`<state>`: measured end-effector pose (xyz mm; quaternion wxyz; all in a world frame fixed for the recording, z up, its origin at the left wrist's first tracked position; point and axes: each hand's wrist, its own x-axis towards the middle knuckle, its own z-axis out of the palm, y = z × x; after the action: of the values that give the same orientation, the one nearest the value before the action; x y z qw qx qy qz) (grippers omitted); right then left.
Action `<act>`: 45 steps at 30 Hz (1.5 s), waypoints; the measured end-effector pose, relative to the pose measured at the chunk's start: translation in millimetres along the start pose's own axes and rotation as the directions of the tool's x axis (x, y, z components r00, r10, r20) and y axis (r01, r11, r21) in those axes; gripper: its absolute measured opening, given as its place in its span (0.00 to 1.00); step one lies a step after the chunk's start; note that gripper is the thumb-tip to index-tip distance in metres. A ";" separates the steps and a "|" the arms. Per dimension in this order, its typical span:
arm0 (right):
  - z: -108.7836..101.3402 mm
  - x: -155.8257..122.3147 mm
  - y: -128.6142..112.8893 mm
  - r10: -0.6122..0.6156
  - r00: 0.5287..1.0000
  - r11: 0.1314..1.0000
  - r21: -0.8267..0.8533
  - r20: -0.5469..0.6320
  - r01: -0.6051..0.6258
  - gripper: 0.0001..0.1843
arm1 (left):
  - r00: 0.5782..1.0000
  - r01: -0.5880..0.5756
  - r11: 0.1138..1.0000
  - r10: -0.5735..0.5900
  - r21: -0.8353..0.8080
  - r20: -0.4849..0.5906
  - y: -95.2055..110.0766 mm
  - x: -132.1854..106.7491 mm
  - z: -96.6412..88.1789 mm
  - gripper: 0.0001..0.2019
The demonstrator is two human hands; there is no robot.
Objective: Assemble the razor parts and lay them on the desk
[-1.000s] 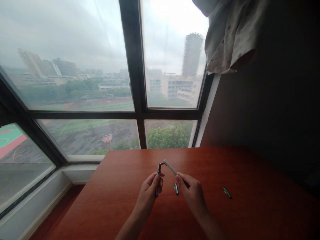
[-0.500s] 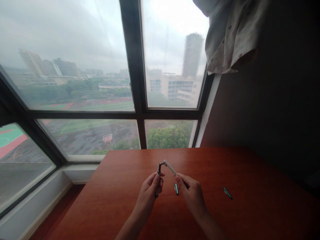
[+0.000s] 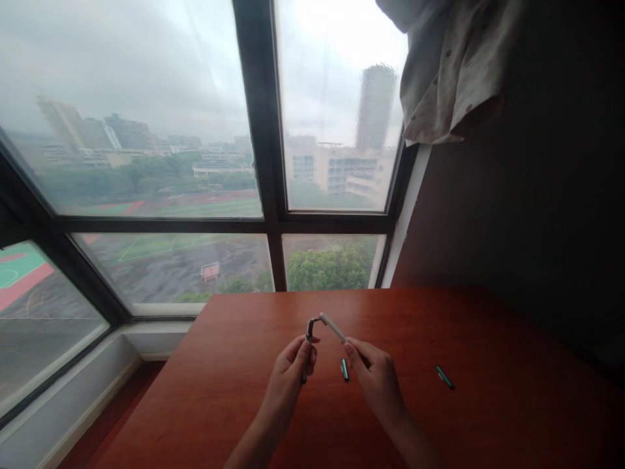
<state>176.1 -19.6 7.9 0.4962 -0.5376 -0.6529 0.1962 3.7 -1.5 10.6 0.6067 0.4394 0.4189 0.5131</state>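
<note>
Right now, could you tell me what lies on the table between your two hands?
A small teal piece lies on the table between the left hand and the right hand, as the head view shows.

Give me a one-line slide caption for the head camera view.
Left hand grips a dark handle, right hand a pale bar; two teal pieces on the table.

Bare left hand (image 3: pixel 291 370) and bare right hand (image 3: pixel 375 379), slim unsleeved forearms (image 3: pixel 258 438), slender fingers (image 3: pixel 303 352)
</note>
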 end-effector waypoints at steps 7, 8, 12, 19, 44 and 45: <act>-5.4 1.6 -0.7 -0.004 1.000 1.000 -0.020 -0.022 0.003 0.23 | 0.994 -0.089 0.989 0.095 0.122 -0.045 4.7 -0.6 -3.5 0.20; -6.0 1.7 -1.0 -0.008 1.000 1.000 -0.021 -0.024 0.007 0.23 | 0.992 -0.107 0.984 0.115 0.144 -0.047 5.2 -0.7 -4.2 0.19; -8.2 2.4 -2.2 -0.024 1.000 0.999 -0.038 -0.016 0.023 0.22 | 0.980 -0.181 0.955 0.195 0.234 -0.037 5.8 -0.6 -6.6 0.18; -10.9 3.6 -1.7 -0.023 1.000 0.997 -0.075 -0.013 0.022 0.21 | 0.974 -0.204 0.931 0.224 0.303 -0.030 4.3 -0.9 -9.2 0.18; -12.1 4.7 3.3 -0.021 1.000 0.997 -0.075 0.004 0.021 0.18 | 0.963 -0.242 0.876 0.271 0.417 -0.012 8.8 -0.3 -13.4 0.17; -12.0 4.2 3.0 -0.024 1.000 0.998 -0.065 0.014 0.025 0.18 | 0.960 -0.249 0.870 0.280 0.425 -0.011 8.5 0.0 -13.7 0.17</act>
<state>188.2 -18.1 12.5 0.4764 -0.5440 -0.6689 0.1724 -11.6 0.6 15.1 0.4066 0.5939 0.4766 0.5047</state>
